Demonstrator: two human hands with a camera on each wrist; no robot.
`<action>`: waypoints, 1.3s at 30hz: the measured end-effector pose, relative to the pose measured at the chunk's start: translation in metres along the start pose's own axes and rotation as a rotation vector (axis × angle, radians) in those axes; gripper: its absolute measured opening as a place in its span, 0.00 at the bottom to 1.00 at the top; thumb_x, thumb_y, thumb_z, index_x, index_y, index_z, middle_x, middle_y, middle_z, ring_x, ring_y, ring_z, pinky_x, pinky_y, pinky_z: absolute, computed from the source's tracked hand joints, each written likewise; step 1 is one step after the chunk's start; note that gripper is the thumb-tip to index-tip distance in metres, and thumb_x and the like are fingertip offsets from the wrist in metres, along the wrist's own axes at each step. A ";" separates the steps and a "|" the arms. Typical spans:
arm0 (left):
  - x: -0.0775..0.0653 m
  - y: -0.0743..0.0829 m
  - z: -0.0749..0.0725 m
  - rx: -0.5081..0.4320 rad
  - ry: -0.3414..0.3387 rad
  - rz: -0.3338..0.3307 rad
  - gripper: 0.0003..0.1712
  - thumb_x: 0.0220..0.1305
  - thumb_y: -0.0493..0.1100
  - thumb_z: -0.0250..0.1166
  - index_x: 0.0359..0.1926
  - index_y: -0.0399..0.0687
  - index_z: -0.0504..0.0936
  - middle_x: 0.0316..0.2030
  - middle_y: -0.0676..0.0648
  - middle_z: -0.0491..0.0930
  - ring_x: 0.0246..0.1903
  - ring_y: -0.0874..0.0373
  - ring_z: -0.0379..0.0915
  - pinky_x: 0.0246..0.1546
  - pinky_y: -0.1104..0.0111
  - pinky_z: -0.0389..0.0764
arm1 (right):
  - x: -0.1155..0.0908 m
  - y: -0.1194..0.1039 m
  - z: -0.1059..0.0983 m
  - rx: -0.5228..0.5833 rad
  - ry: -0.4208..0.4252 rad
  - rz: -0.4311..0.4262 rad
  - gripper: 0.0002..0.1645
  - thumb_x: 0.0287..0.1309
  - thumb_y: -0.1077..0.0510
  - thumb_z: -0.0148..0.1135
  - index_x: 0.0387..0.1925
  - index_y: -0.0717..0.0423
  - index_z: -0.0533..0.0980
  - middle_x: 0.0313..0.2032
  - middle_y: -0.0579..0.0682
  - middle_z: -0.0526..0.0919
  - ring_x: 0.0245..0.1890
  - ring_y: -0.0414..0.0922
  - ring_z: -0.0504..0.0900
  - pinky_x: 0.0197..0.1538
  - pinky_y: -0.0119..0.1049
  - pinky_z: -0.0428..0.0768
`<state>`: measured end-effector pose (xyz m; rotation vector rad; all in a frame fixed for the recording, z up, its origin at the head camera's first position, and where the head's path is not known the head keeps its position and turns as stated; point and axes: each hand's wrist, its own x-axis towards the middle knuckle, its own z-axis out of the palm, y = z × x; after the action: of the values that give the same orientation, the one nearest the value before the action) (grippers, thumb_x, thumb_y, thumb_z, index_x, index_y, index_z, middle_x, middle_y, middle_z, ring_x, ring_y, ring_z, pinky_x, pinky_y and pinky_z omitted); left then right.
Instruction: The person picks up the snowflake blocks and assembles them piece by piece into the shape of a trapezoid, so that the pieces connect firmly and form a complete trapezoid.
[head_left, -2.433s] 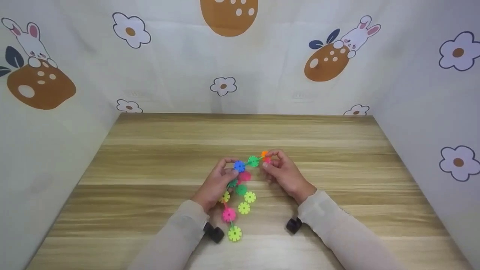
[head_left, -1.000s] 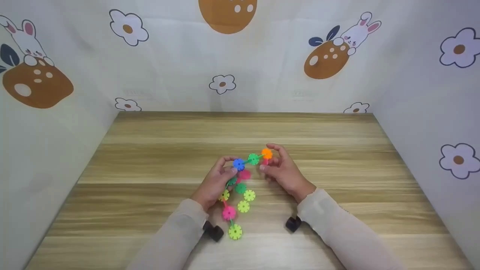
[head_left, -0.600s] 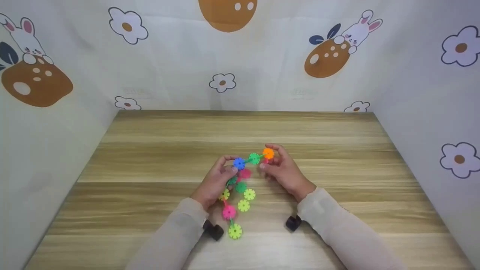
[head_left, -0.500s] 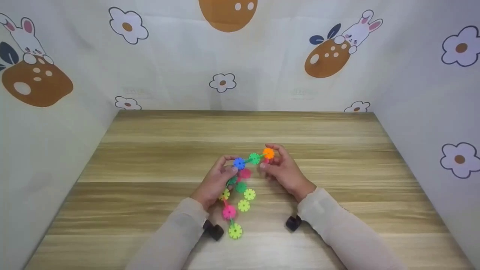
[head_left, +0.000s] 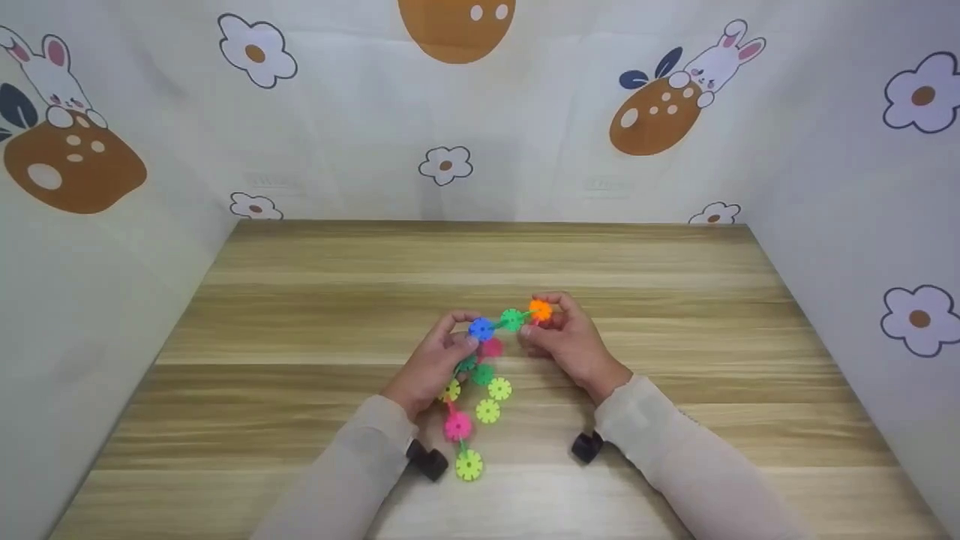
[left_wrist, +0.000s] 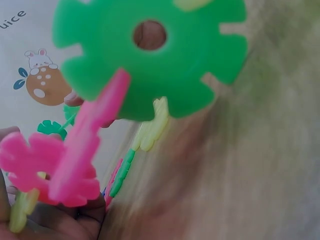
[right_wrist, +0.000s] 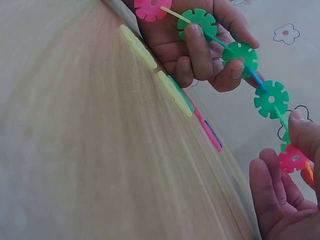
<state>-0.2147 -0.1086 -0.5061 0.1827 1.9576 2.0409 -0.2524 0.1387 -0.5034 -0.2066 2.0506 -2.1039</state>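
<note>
A chain of interlocking notched plastic discs [head_left: 512, 319] is held up between both hands over the wooden table. My left hand [head_left: 431, 360] pinches it near a blue disc [head_left: 481, 328], thumb in front. From there pink and yellow discs trail toward the front, ending in a yellow-green disc [head_left: 469, 465]. My right hand [head_left: 574, 345] holds the other end, where an orange disc [head_left: 540, 310] and a pink disc [right_wrist: 291, 160] join. In the right wrist view, left fingertips press on green discs [right_wrist: 198, 25]. A large green disc [left_wrist: 100, 30] fills the top of the left wrist view.
Loose discs lie flat on the table under the chain: two yellow ones [head_left: 499, 388], a green one [head_left: 483, 374] and a pink one [head_left: 491, 347]. A blue edge [right_wrist: 213, 132] shows beside them. Patterned cloth walls [head_left: 525, 112] enclose the table's back and sides.
The right fingers lifted off the orange disc, uncovering it, and now curl back against it. That end of the chain has shifted slightly right. The left hand has kept its hold.
</note>
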 end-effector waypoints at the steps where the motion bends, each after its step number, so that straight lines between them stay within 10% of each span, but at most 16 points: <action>1: 0.000 0.000 0.000 0.000 0.000 0.000 0.20 0.80 0.46 0.58 0.69 0.58 0.71 0.51 0.40 0.81 0.38 0.55 0.73 0.37 0.68 0.74 | 0.000 0.000 0.000 0.004 0.000 -0.002 0.38 0.64 0.68 0.71 0.70 0.63 0.64 0.40 0.54 0.83 0.37 0.49 0.87 0.43 0.41 0.89; 39: 0.001 0.000 0.000 0.007 0.052 -0.066 0.19 0.81 0.48 0.58 0.68 0.64 0.72 0.55 0.42 0.80 0.49 0.51 0.73 0.44 0.65 0.75 | 0.002 0.001 -0.003 -0.039 -0.012 0.001 0.42 0.63 0.67 0.72 0.75 0.61 0.67 0.38 0.54 0.81 0.36 0.48 0.87 0.44 0.39 0.90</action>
<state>-0.2159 -0.1082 -0.5061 0.0661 1.9741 2.0170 -0.2548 0.1412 -0.5043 -0.2230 2.0857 -2.0582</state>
